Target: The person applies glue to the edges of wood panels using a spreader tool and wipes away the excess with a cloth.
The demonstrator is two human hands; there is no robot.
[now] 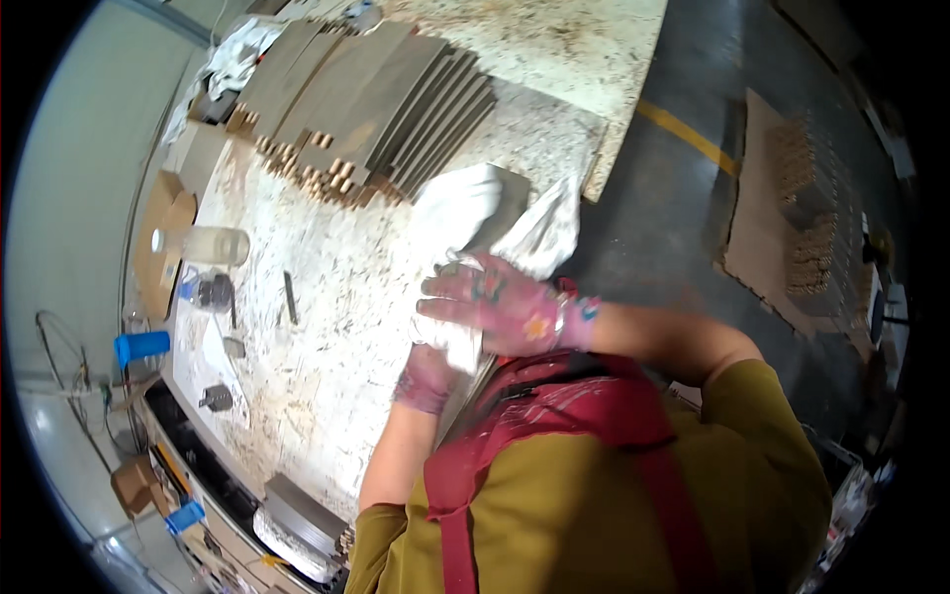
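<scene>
My right hand (505,307), in a pink patterned glove, lies across a crumpled white cloth (458,208), with the cloth bunched under its fingers. Just below it, my left hand (426,378), in a stained pink glove, reaches up to the cloth's lower end. Its fingers are hidden behind the cloth and the right hand. A grey-brown flat panel (510,206) shows between folds of the cloth, and part of a narrow edge shows beside my left wrist. How much of the panel lies under the cloth is hidden.
Stacked grey-brown panels (361,89) with copper-coloured tube ends stand at the back of the stained table (327,396). At left are a clear bottle (218,246), a dark jar (213,291) and a thin dark tool (290,297). More tube-ended pieces (811,252) sit on cardboard at right.
</scene>
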